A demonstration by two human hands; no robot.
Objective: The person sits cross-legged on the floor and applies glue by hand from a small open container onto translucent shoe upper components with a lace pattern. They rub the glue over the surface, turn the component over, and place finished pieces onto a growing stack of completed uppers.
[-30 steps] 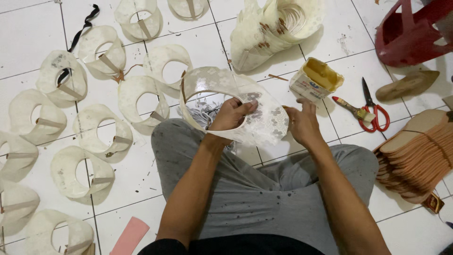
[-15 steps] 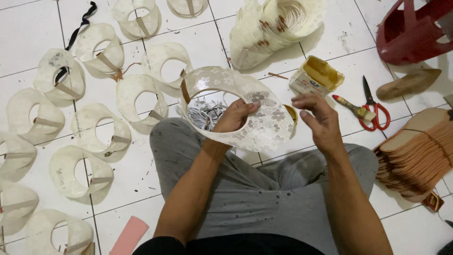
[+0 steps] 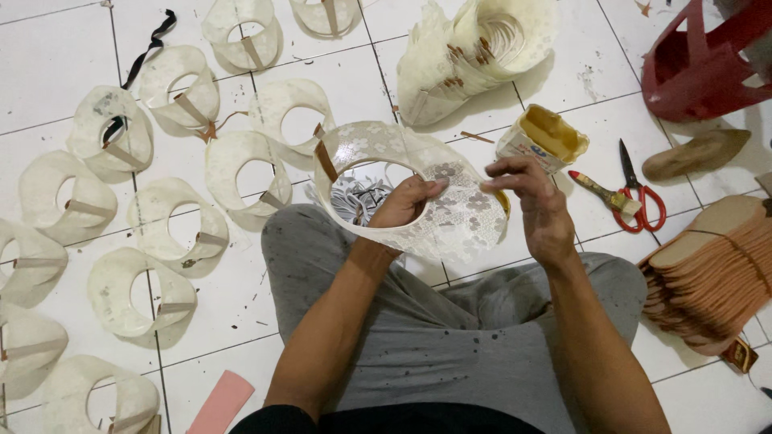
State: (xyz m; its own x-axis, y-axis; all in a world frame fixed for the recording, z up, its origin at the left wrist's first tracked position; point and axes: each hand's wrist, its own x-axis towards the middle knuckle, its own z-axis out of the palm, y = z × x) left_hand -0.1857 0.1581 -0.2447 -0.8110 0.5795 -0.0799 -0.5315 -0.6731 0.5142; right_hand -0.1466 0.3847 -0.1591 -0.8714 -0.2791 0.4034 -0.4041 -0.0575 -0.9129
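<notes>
Lace shoe upper (image 3: pixel 450 217) held over my lap: my left hand (image 3: pixel 410 205) grips its inner rim through the opening; my right hand (image 3: pixel 535 205) pinches its right edge, long axis left-right.

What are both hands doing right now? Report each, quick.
Left hand: closed on the cream lace shoe upper, fingers inside its opening.
Right hand: fingers curled beside the upper; grip cannot be told.

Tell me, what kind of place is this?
Probably a small home workshop for making shoes, set up on a tiled floor. Cream lace shoe uppers lie in rows, tan soles are stacked, and a glue tin sits by red-handled scissors.
</notes>
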